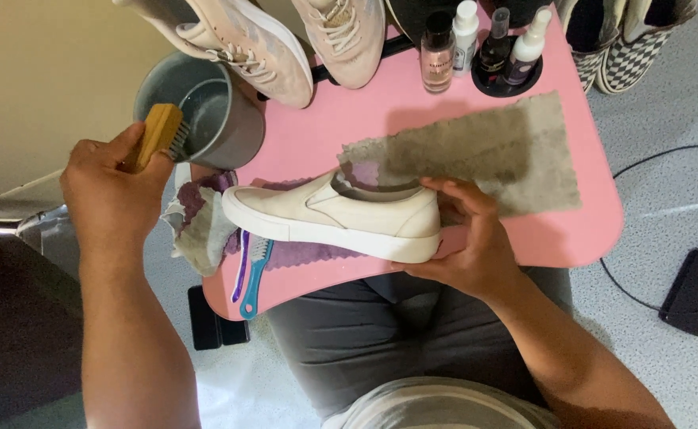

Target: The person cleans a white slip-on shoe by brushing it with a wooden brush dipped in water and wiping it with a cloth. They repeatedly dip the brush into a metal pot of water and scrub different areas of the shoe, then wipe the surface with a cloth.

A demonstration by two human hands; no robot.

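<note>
Gripping a smooth cream slip-on shoe point(341, 218), right hand point(468, 238); left hand point(111, 187) holds a wooden brush point(158, 135).

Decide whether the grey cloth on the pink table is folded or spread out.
Spread out. The grey cloth lies flat in one layer on the pink table, its ragged edges showing all round.

A pink worktop point(571, 230) carries a stained grey cloth point(492, 151), a purple cloth point(309, 254) and a crumpled rag point(202, 226). Two toothbrushes point(250, 274) lie at its near edge, and small bottles point(484, 44), pale sneakers point(285, 40) and a grey cup point(222, 119) stand along the far side.
</note>
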